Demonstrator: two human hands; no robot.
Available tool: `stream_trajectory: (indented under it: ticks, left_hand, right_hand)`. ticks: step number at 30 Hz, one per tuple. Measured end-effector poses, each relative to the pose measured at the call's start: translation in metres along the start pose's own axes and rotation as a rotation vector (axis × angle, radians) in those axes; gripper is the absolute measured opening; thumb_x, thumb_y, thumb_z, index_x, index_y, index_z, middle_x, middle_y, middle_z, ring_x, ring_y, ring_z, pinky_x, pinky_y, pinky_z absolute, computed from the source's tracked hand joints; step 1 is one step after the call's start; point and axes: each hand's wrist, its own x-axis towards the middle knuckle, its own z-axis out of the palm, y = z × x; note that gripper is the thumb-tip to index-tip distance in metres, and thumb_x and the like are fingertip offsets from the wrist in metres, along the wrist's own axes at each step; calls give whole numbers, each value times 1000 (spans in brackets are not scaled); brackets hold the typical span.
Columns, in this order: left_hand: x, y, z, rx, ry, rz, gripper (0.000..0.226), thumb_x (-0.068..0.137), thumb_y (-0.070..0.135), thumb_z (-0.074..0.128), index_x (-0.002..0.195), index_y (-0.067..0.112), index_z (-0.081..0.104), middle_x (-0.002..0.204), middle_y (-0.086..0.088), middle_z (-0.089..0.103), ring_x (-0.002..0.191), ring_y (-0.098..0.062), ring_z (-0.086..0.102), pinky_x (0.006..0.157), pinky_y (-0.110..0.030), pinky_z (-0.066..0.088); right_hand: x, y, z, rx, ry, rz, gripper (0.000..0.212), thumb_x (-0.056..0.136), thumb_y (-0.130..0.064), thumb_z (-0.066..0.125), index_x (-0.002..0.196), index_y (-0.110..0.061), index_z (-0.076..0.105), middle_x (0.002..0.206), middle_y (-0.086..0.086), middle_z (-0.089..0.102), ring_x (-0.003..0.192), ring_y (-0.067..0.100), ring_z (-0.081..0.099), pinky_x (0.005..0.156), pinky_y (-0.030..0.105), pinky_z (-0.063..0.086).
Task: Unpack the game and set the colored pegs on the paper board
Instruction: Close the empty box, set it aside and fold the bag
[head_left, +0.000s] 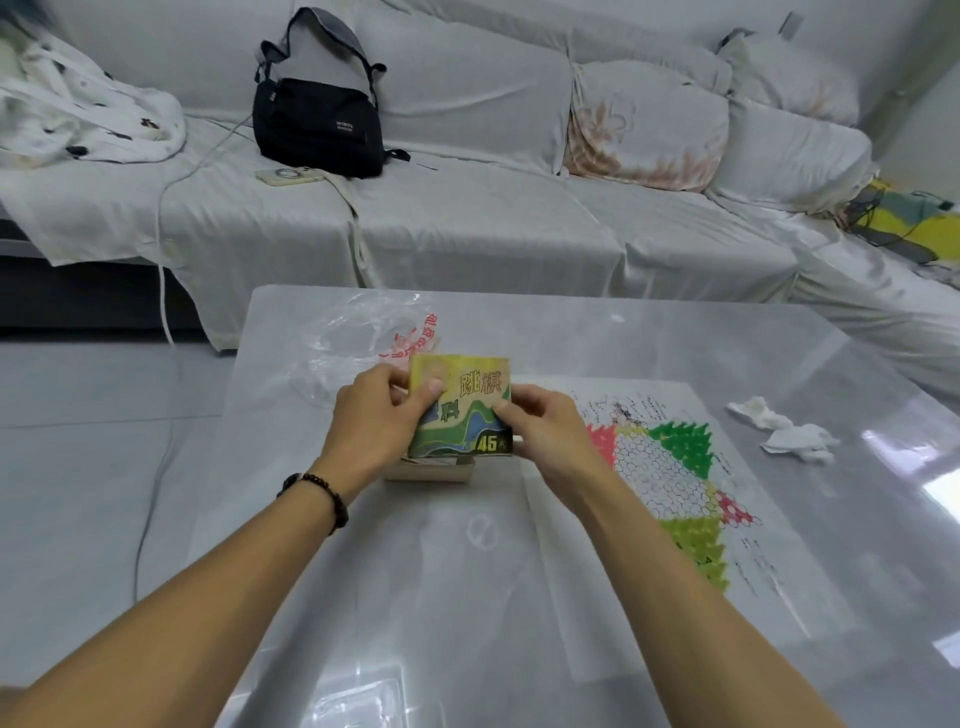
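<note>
A small game box lid (462, 395), yellow and green with printed characters, is held tilted above the table. My left hand (376, 421) grips its left edge, thumb on top. My right hand (540, 431) pinches its right edge. Under the lid sits the plain box base (431, 472) on the table; its contents are hidden. The paper board (670, 467), a star of red, green and yellow triangles around a white hexagon grid, lies flat to the right of the box. No pegs are visible.
A glossy white table (467, 597) carries a crumpled clear plastic bag (353, 338) behind the box and crumpled tissues (784, 431) at the right. Beyond stands a covered sofa with a black backpack (319, 114), a phone (288, 176) and pillows.
</note>
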Motion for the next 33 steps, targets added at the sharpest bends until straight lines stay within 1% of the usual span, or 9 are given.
stream_trajectory:
  ticks: [6,9,13,16,19,24,27,30,33]
  left_hand:
    - [9,-16,-2,100,-39,-108,31,90,48,59,71,24,63,74,8,65,81,-18,64,78,-35,53]
    - [14,-25,1,115,-83,-167,35,89,52,56,82,20,69,79,3,69,79,-17,65,77,-37,55]
    - [15,-36,8,259,-97,-175,39,89,53,52,92,16,66,86,1,68,80,-19,63,76,-39,54]
    - [13,-40,11,350,-118,-185,42,89,54,52,85,14,65,82,-1,65,76,-20,60,67,-33,50]
    - [10,-41,10,362,-141,-196,44,90,52,54,79,10,63,73,-3,63,69,-20,60,56,-29,42]
    - [9,-40,7,264,-120,-215,32,94,40,55,84,12,67,74,2,64,64,-12,57,50,-25,37]
    - [10,-39,6,217,-165,-243,19,97,31,51,92,16,63,79,7,62,65,-9,58,51,-23,42]
    - [13,-45,6,99,-240,-352,18,92,19,52,93,10,67,89,-5,71,72,-23,70,63,-35,59]
    - [12,-47,6,170,-231,-295,17,92,24,58,94,12,69,88,-4,71,68,-21,70,62,-30,57]
  right_hand:
    - [21,11,20,-166,14,48,20,95,-21,58,94,-9,74,88,7,75,83,20,72,82,46,58]
    - [30,21,28,-313,15,60,30,93,-31,57,85,-8,73,84,5,75,85,24,71,82,49,56]
    - [35,29,31,-459,-1,63,35,93,-38,54,88,-8,73,87,5,74,85,24,69,83,46,56]
    - [35,32,30,-520,-11,76,34,95,-36,52,91,-8,72,90,7,73,87,25,68,82,42,55]
    - [37,37,28,-528,-49,89,35,94,-35,53,88,-5,71,87,12,73,86,31,68,81,47,56]
    - [35,40,29,-456,-3,18,24,92,-32,53,94,-18,72,93,-1,73,91,22,67,89,45,53]
    - [36,38,32,-497,-18,17,24,93,-34,52,102,-21,70,96,-1,72,93,20,66,89,42,52]
    - [35,40,32,-538,-28,-6,26,95,-31,50,109,-19,69,98,1,72,94,20,65,88,38,52]
    - [36,41,30,-598,-28,-10,26,95,-30,52,106,-16,71,98,3,72,92,20,65,83,33,51]
